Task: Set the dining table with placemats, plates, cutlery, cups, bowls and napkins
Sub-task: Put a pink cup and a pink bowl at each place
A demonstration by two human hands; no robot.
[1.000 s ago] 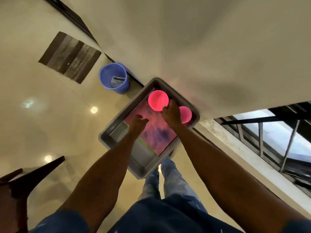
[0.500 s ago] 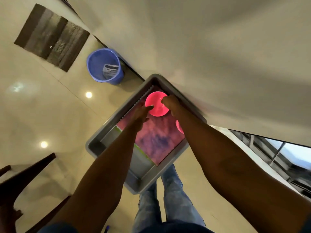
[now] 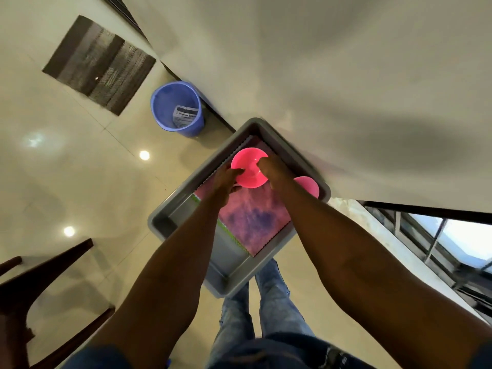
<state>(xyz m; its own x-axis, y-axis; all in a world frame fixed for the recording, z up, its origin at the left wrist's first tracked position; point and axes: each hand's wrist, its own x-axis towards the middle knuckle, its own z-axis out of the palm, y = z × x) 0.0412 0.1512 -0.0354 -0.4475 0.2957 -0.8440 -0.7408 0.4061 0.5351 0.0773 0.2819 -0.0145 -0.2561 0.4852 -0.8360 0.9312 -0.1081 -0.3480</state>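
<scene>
A grey plastic tub (image 3: 165, 221) sits on the floor by the wall, just beyond my feet. Inside it lies a pink and purple placemat (image 3: 253, 219) with a green-edged mat under it. On the mat at the tub's far end is a pink bowl (image 3: 247, 162). My left hand (image 3: 226, 178) holds its left edge, and my right hand (image 3: 275, 170) grips its right rim with the thumb inside. A second pink bowl (image 3: 308, 185) shows partly behind my right wrist, at the tub's right corner.
A blue bucket (image 3: 175, 107) with a paper in it stands against the wall left of the tub. A dark floor mat (image 3: 98, 65) lies further left. A dark wooden chair (image 3: 40, 288) is at the lower left, a window railing (image 3: 439, 249) at the right.
My right hand has shifted from between the two bowls onto the larger bowl's rim. My left hand has reached forward from the placemat to the bowl's left edge.
</scene>
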